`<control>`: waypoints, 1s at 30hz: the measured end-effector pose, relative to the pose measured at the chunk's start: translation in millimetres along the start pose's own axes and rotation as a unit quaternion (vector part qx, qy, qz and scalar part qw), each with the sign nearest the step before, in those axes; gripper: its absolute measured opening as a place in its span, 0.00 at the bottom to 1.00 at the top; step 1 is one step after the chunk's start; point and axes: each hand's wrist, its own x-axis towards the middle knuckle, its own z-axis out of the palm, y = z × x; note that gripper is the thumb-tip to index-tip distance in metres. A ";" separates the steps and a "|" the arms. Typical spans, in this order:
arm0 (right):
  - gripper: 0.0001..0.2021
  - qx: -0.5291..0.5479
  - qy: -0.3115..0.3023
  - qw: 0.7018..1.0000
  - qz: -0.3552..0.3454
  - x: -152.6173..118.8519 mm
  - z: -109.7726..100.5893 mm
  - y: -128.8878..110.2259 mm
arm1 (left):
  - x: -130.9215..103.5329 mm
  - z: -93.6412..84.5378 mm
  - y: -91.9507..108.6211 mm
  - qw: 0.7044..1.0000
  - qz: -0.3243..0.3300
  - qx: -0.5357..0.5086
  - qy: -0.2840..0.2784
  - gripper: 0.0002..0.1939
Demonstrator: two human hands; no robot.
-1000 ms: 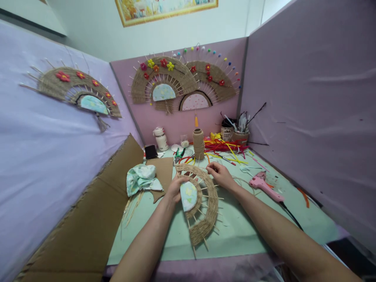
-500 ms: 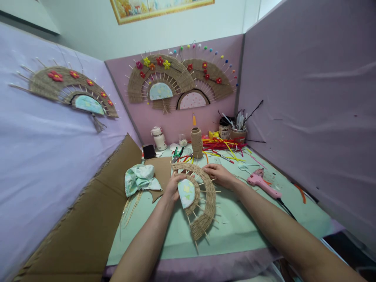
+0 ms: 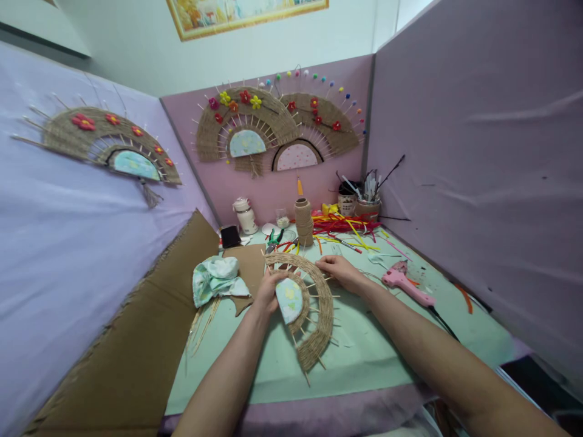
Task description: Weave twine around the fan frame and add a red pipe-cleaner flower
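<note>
Woven fan (image 3: 325, 309): in the lower middle of the frame, its curved side toward the right.
Left hand (image 3: 266, 295): grasping the fan at its straight side — thumb near the patterned half-circle (image 3: 289, 300).
Right hand (image 3: 339, 271): fingertips at the outer rim; what they pinch, I cannot tell.
Twine spool (image 3: 303, 224): upright, at the centre.
Pink glue gun (image 3: 407, 287): lying — right part of the frame.

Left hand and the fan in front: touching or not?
Touching. The head view shows the left hand gripping the fan, its thumb lying over the front beside the patterned half-circle.
</note>
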 end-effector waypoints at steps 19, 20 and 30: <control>0.14 -0.142 0.067 0.983 -0.094 1.7 0.6 0.0 | 0.1 -0.3 4.6 0.994 -0.104 0.010 -0.026 0.09; 0.14 -0.157 0.072 0.980 -0.101 2.1 0.3 0.4 | -0.5 0.5 4.8 0.995 -0.097 0.009 -0.024 0.09; 0.15 -0.249 0.099 0.951 -0.156 -0.9 0.4 -1.5 | -1.4 3.9 4.8 0.999 -0.047 0.007 -0.007 0.10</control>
